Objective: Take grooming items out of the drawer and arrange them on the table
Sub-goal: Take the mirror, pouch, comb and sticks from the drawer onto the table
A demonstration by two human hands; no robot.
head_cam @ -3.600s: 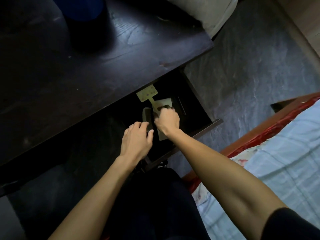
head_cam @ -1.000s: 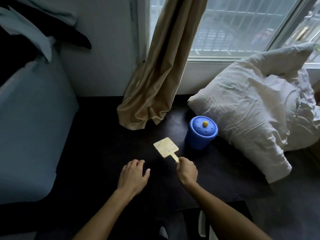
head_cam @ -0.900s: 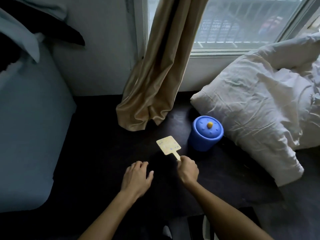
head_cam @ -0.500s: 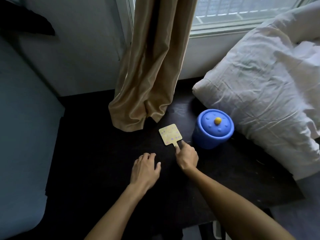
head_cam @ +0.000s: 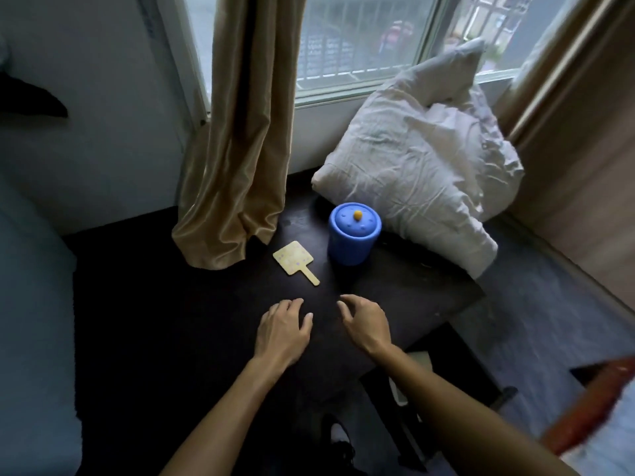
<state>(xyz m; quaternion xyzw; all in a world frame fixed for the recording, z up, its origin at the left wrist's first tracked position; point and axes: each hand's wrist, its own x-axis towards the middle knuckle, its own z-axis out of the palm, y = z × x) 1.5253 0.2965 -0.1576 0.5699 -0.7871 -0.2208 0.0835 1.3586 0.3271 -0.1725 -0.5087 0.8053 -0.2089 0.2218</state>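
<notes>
Pale yellow flat paddle with a dotted square head and short handle point(head_cam: 293, 261) lies on the dark wooden table point(head_cam: 171, 304), between the tan fabric curtain point(head_cam: 237, 166) and the blue lidded plastic pot point(head_cam: 354, 235), just beyond both the left hand point(head_cam: 283, 329) and the right hand point(head_cam: 366, 322), touching neither; their loosely curled fingers hold nothing

A blue lidded jar point(head_cam: 354, 235) is set just beside a crumpled white pillow point(head_cam: 422, 159); a tan curtain point(head_cam: 240, 149) is hung before the window point(head_cam: 360, 39).
</notes>
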